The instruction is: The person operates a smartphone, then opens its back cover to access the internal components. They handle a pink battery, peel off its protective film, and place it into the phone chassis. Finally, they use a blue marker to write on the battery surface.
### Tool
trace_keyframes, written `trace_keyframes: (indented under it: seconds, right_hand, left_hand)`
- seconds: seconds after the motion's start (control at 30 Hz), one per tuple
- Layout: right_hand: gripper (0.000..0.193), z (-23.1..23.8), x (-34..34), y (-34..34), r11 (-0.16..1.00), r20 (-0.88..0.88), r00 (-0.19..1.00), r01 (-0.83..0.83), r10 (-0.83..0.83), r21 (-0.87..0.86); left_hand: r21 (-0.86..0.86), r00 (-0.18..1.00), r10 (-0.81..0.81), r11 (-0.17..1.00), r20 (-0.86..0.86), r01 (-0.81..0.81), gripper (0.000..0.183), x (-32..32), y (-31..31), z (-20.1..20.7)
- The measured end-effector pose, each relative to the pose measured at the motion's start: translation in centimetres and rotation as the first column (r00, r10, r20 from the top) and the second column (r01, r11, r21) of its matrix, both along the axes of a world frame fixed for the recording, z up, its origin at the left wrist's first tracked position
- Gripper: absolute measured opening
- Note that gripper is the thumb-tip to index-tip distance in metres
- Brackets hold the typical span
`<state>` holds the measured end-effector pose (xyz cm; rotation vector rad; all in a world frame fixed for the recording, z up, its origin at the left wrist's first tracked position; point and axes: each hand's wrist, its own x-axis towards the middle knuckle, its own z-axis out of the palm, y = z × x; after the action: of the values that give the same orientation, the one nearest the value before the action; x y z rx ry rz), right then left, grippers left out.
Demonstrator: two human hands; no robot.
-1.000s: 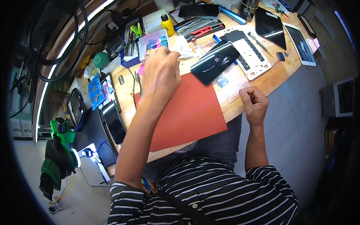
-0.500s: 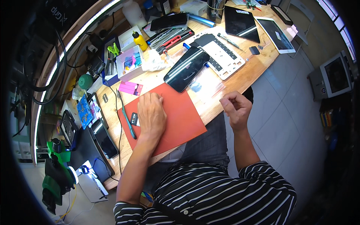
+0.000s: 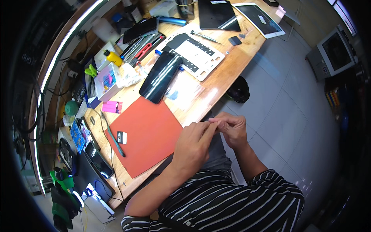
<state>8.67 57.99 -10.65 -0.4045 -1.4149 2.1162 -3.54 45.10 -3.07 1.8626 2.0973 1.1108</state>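
My left hand (image 3: 193, 145) and my right hand (image 3: 234, 130) meet at the fingertips over my lap, just off the front edge of the table. Both are closed in a pinch; anything between the fingers is hidden or too small to make out. To the left of them lies an orange-red mat (image 3: 148, 135). On its left part rest a small black-and-white card (image 3: 121, 137) and a slim teal tool (image 3: 116, 142). A dark glossy phone-like panel (image 3: 160, 77) lies tilted beyond the mat, beside a clear plastic bag (image 3: 183, 91).
Past the panel lie a white tablet frame (image 3: 203, 63), a dark tablet (image 3: 218, 15) and a white tablet (image 3: 261, 19). A yellow bottle (image 3: 113, 58) and a white box of small parts (image 3: 106, 83) stand farther left. A black bin (image 3: 238, 89) sits on the floor.
My left hand has lifted off the mat and moved right to meet my right hand. My right hand has shifted slightly left and down. The whole view has turned toward the right.
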Motion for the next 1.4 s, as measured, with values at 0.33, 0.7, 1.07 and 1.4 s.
trace_keyframes:
  seconds: [0.33, 0.7, 1.07, 1.4]
  right_hand:
    - [0.044, -22.5, 3.0, 21.1, 0.797, 0.413, 0.778, 0.578, -0.474, -0.174]
    - [0.029, -31.6, 4.9, 23.2, 0.743, 0.607, 0.5, 0.624, -0.617, 0.242]
    - [0.024, -20.8, 6.4, 13.8, 0.681, 0.519, 0.575, 0.732, -0.632, 0.018]
    - [0.013, -3.1, -0.9, 11.3, 0.691, -0.09, 0.742, 0.655, -0.664, 0.305]
  left_hand:
    - [-0.099, 0.966, 0.24, 0.963, -0.095, -0.249, 0.058, -5.5, 1.9, 2.0]
    - [-0.197, 0.805, 0.496, 0.797, -0.324, -0.571, 0.093, -13.7, 4.8, 0.4]
    - [-0.249, 0.803, 0.569, 0.764, -0.175, -0.596, 0.102, -14.6, 6.1, 0.7]
    - [-0.204, 0.585, 0.743, 0.55, -0.326, -0.81, 0.103, -10.4, 0.7, 1.3]
